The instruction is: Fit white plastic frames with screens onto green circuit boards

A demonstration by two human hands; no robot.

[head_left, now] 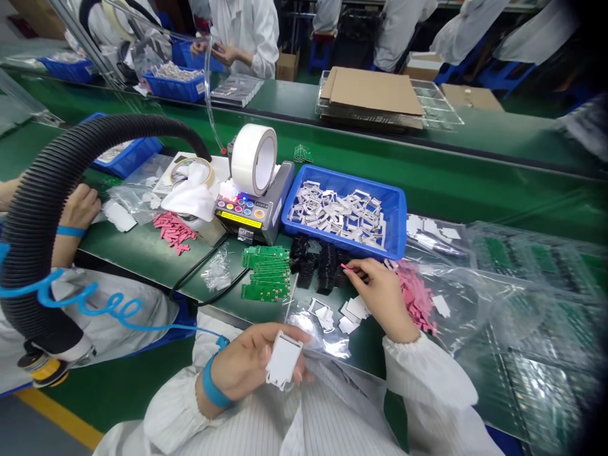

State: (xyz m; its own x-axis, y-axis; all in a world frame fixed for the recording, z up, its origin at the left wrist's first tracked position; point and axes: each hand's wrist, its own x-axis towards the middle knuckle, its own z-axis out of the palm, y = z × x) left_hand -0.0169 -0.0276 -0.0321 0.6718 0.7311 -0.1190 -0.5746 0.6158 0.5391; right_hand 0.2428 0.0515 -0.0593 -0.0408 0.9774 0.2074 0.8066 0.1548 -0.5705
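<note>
Head view: right hand [380,292], fingers clamped on a pink strip [344,266], is far and right of the white plastic frame [284,360], gripped long axis near-to-far by the left hand [244,360].

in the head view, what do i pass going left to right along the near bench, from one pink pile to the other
Left pink pile → small clear pieces → green circuit boards → black parts → right pink pile.

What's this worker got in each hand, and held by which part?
The left hand holds a white plastic frame by its long sides. The right hand pinches a small pink strip near one end.
</note>
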